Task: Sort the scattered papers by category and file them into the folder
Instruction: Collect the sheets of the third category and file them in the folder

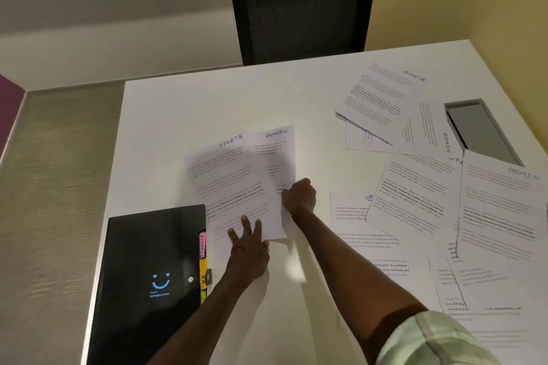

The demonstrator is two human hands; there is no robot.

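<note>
A sheet headed SPORTS [228,175] lies in the middle of the white table [178,115], overlapping a sheet headed ADMIN [277,151] on its right. My left hand [249,249] rests flat, fingers spread, on the near edge of the SPORTS sheet. My right hand [298,195] is closed on the right edge of these sheets, pinching the paper. A black folder [151,270] with a blue smiley and coloured tabs [202,261] lies shut at the near left. Several more printed sheets [415,204] are scattered across the right side, some headed SPORTS [382,95] or ADMIN [501,204].
A black mesh chair [299,6] stands behind the table's far edge. A grey rectangular cable hatch [483,130] is set into the table at the right, partly ringed by papers. The table's left edge drops to a beige floor [56,187].
</note>
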